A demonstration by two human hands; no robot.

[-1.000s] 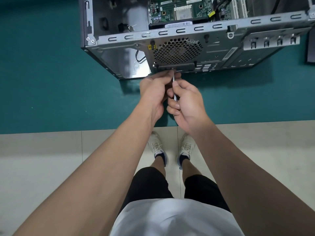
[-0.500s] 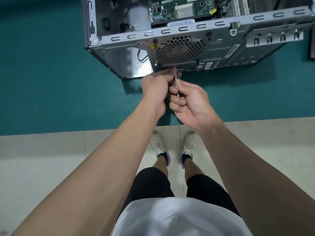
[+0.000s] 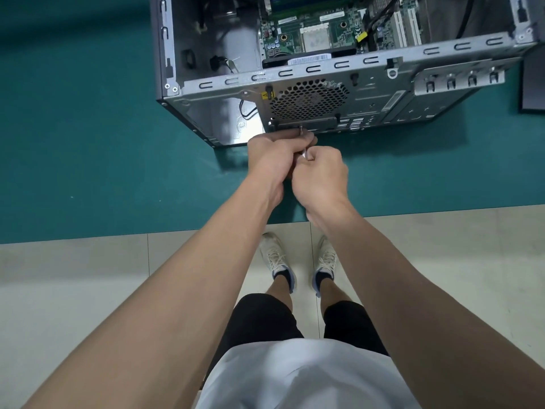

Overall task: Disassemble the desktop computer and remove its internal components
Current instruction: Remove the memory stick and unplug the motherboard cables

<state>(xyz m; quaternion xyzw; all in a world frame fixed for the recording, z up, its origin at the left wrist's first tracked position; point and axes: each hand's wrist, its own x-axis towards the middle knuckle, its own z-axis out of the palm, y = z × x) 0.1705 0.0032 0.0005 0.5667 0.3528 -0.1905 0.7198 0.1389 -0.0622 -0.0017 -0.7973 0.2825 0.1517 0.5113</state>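
Head view: a computer case (image 3: 324, 84) lies open side up on the green worktop (image 3: 88, 143), toward its far edge, with its rear panel facing the person. The motherboard (image 3: 312, 33) shows inside, and a round fan grille (image 3: 309, 100) sits in the rear panel. Both hands meet just below that grille, at the panel's lower edge. The left hand (image 3: 271, 160) is curled, its fingers (image 3: 295, 135) closed around the front part of a thin metal screwdriver (image 3: 305, 153) and pressed against the case. The right hand (image 3: 321, 175) is closed in a fist around the tool's rear part, touching the left hand. The tool's tip (image 3: 300, 129) points at the panel. A dark flat object (image 3: 533, 81) lies at the worktop's right edge. Below the near edge are pale floor tiles and the person's white shoes (image 3: 275, 255).
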